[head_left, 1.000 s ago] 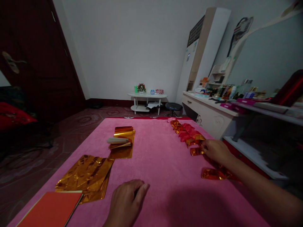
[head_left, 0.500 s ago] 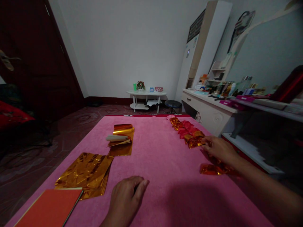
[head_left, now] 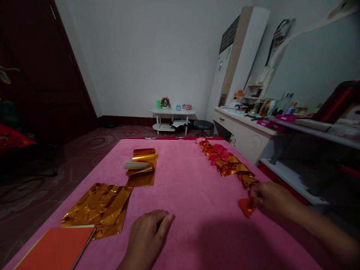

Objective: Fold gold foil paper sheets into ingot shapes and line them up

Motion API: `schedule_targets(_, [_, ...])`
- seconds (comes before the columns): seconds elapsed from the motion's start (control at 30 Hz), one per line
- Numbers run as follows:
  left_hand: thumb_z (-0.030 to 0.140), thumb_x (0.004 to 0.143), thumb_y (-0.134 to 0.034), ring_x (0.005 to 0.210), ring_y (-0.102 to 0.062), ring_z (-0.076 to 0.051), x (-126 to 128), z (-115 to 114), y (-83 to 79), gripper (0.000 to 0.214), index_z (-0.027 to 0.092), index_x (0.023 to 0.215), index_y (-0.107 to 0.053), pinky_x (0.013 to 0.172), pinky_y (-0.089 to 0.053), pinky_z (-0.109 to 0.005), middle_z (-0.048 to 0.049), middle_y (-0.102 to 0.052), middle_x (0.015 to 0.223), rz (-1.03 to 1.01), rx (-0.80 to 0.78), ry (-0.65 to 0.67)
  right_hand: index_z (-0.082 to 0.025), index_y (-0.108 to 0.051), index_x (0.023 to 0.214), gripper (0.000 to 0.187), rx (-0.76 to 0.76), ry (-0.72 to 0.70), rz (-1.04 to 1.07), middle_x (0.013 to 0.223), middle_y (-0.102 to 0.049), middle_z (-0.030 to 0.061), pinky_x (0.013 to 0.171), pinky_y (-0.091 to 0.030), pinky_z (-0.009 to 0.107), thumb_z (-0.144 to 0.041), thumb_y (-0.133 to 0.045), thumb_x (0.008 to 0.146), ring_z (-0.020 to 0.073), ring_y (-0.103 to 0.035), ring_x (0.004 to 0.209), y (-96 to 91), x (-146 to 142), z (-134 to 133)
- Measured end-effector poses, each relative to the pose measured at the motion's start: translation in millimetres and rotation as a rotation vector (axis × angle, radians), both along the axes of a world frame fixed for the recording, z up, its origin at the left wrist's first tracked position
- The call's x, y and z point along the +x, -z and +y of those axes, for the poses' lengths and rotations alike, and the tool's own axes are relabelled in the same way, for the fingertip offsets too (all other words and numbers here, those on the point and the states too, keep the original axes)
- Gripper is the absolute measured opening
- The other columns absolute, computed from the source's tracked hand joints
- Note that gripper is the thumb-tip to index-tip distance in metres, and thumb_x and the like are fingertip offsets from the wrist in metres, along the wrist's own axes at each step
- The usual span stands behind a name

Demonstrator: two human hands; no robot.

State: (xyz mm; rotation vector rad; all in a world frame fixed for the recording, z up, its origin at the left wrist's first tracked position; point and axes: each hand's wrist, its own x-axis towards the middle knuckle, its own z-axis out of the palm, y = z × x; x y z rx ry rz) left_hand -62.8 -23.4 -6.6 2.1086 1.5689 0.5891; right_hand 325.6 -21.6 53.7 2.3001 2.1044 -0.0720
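Observation:
My right hand [head_left: 270, 197] lies on the right side of the pink cloth [head_left: 185, 195], its fingers pinched on a small folded red-orange foil piece [head_left: 246, 206]. Beyond it, a row of folded gold and red foil pieces [head_left: 225, 159] runs away toward the table's far right corner. My left hand [head_left: 149, 236] rests on the cloth near the front middle, fingers loosely curled with nothing in them. To its left lies a stack of gold foil sheets [head_left: 98, 206], and at the front corner an orange pad of paper [head_left: 53, 249].
Further back left lie smaller gold foil sheets [head_left: 143, 167] with a pale stick [head_left: 136, 165] across them. A white dresser [head_left: 244, 131] crowded with bottles and a shelf stand close on the right. A small white table [head_left: 171, 118] and a stool [head_left: 204, 125] stand by the far wall.
My right hand has pulled back from the row of folded pieces toward me and now pinches one red-orange piece. The row looks longer at its near end. My left hand has stayed put.

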Motion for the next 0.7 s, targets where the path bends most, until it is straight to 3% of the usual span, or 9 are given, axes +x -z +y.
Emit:
schedule_targets(0.07, [0.047,0.092,-0.037,0.060,-0.055,-0.013,0,0,0.8,0.045,0.018,0.058,-0.048,0.058,-0.027,-0.025,0.0007,-0.059,0.061,0.004,-0.003,-0.003,-0.022,-0.062,0.061,0.014,0.011,0.002,-0.035,0.066,-0.066,0.0014,0.051,-0.028,0.025,-0.018,-0.053,0.071,0.0161,-0.059,0.061,-2.4,-3,6])
schedule_targets(0.2, [0.048,0.092,-0.036,0.062,-0.056,-0.013,-1,1,2.8,0.046,0.019,0.060,-0.051,0.059,-0.027,-0.025,0.0007,-0.060,0.063,-0.003,0.001,0.010,-0.023,-0.065,0.069,0.015,0.171,0.029,-0.079,0.082,-0.069,0.0027,0.054,-0.030,0.026,-0.024,-0.052,0.076,0.0181,-0.060,0.071,-2.4,-5,28])
schedule_targets(0.3, [0.048,0.092,-0.036,0.062,-0.056,-0.013,-1,2,3.3,0.046,0.019,0.060,-0.051,0.059,-0.028,-0.024,0.0008,-0.061,0.063,-0.002,-0.005,0.009,-0.022,-0.064,0.070,0.013,0.222,0.055,-0.124,0.081,-0.069,0.0040,0.055,-0.030,0.026,-0.023,-0.051,0.074,0.0188,-0.061,0.071,4.9,-2,47])
schedule_targets(0.53, [0.047,0.092,-0.036,0.064,-0.057,-0.014,0,1,0.8,0.045,0.019,0.061,-0.053,0.060,-0.029,-0.024,0.0005,-0.061,0.064,0.007,-0.012,0.012,-0.022,-0.063,0.069,0.014,0.239,0.154,-0.210,0.078,-0.070,0.0061,0.050,-0.025,0.027,-0.023,-0.050,0.073,0.0225,-0.064,0.073,15.4,-3,65])
schedule_targets(0.7, [0.049,0.092,-0.036,0.065,-0.058,-0.013,-1,1,1.5,0.046,0.019,0.062,-0.053,0.060,-0.029,-0.024,0.0014,-0.062,0.065,-0.010,-0.019,0.016,-0.024,-0.065,0.077,0.013,0.214,0.185,-0.126,0.078,-0.070,0.0042,0.048,-0.027,0.027,-0.025,-0.054,0.070,0.0233,-0.064,0.070,13.5,10,65])
